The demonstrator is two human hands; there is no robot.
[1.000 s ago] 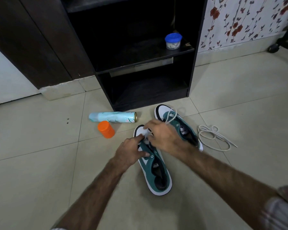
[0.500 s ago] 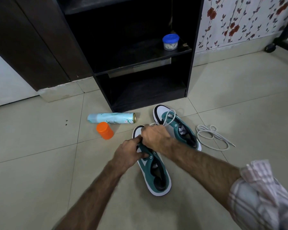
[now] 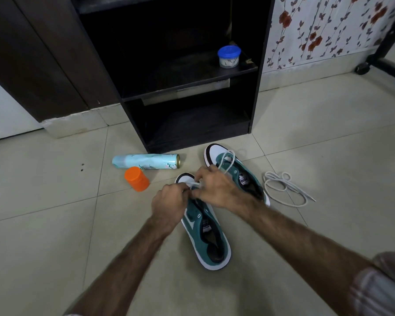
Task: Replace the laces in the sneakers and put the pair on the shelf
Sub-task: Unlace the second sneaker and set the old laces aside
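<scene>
Head view: both hands, left [image 3: 169,199] and right [image 3: 217,188], pinch a lace [image 3: 193,184] at the near sneaker [image 3: 205,233] toe on the floor. Far sneaker [image 3: 235,172] barely laced; spare lace [image 3: 283,190] lies beside it. Lacing is early, and the shelf [image 3: 192,74] is not yet loaded.

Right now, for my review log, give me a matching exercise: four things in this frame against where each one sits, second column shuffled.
Things:
1. blue-lidded tub
2. spray can
3. loose lace
4. orange cap

Places:
A. lying on its side on the floor before the shelf unit
B. coiled on the tiles right of the sneakers
C. on the upper shelf board
D. just in front of the can

Pairs: 1-C, 2-A, 3-B, 4-D
</scene>
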